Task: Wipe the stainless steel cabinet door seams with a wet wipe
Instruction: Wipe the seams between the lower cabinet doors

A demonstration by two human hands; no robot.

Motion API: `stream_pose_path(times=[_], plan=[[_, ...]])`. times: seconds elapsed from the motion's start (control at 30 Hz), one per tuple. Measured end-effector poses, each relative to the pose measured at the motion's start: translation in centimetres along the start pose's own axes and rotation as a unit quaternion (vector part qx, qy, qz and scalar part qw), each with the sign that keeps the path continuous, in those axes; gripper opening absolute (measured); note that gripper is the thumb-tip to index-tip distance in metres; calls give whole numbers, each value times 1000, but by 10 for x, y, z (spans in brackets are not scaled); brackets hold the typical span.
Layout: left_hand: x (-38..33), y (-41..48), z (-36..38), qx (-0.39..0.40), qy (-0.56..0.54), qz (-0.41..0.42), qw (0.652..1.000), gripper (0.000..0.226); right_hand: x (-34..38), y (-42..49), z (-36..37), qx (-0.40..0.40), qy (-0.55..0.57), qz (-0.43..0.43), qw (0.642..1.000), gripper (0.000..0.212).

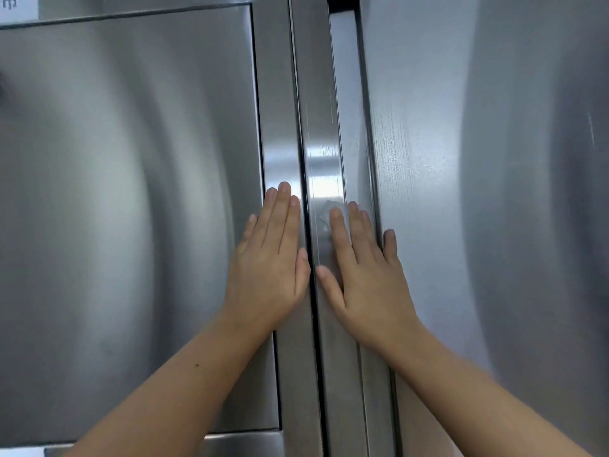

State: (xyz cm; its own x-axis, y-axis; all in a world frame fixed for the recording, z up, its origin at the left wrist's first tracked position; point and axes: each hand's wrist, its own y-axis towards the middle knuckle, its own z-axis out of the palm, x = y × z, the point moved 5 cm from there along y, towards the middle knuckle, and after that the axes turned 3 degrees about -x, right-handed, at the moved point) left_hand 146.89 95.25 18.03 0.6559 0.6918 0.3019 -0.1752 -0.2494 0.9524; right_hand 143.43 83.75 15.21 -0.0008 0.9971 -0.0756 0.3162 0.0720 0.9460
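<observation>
Stainless steel fills the view: left door (131, 192) and right door (445, 192) meet at a dark vertical seam (301, 159). Left hand (270, 258) lies flat on the left door's edge, fingers straight and close together. Right hand (365, 278), fingers straight (thumb spread), presses the white wipe (326, 216) against the strip just right of the seam.

Two steel doors (115, 192) (428, 192), two hands, left hand (267, 258) and right hand (365, 278), one wet wipe (324, 215), perhaps one paper label (16, 8).
</observation>
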Motion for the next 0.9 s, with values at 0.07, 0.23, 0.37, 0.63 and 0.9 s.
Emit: stream_pose_path(times=[0.07, 0.23, 0.37, 0.63, 0.9], plan=[[-2, -4, 0, 1, -1, -2, 1000, 59, -1, 5, -3, -5, -2, -5, 1000, 64], [-3, -10, 0, 7, -2, -7, 1000, 58, -1, 21, -7, -18, 15, 1, 1000, 68], [-5, -16, 1, 21, 1, -8, 1000, 59, 5, -9, 2, -9, 3, 18, 1000, 64], [-11, -31, 3, 27, 3, -20, 999, 59, 7, -54, 6, 9, -55, 16, 998, 63], [-14, -43, 5, 26, -9, -21, 999, 59, 7, -56, 11, -5, -27, 22, 999, 65]])
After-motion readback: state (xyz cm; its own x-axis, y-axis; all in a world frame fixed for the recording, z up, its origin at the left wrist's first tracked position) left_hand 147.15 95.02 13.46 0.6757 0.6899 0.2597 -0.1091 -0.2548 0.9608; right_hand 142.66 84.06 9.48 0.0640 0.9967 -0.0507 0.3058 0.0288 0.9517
